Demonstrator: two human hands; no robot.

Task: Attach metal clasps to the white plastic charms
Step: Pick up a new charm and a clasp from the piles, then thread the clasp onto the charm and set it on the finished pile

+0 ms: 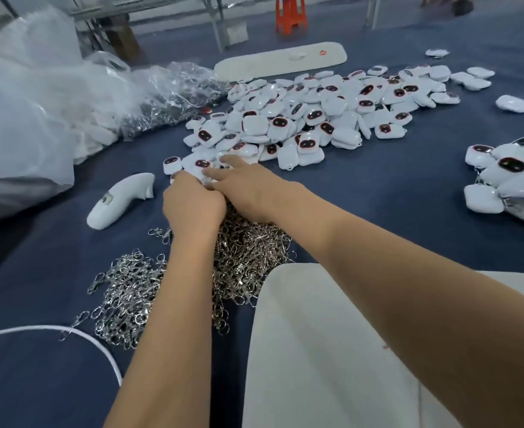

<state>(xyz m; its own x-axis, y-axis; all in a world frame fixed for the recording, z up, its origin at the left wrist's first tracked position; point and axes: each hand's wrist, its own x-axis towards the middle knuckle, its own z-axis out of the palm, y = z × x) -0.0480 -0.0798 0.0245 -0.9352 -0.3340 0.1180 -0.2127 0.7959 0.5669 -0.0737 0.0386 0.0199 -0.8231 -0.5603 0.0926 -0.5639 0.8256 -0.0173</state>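
A big heap of white plastic charms (316,115) with dark red-eyed faces covers the blue cloth ahead of me. Silver metal clasps (131,291) lie piled near the front, under my forearms. My left hand (192,205) is curled shut at the near edge of the charm heap; what it grips is hidden by its fingers. Touching it, my right hand (242,183) has two fingers stretched onto a charm (202,165). A smaller heap of charms with clasps on them (510,177) lies at the right.
Clear plastic bags (38,103), one holding more clasps, fill the left side. A white curved plastic part (118,199) lies left of my hands, a long white flat piece (279,61) sits behind the charms. A white panel (316,350) lies under my right arm. An orange stool (291,13) stands far back.
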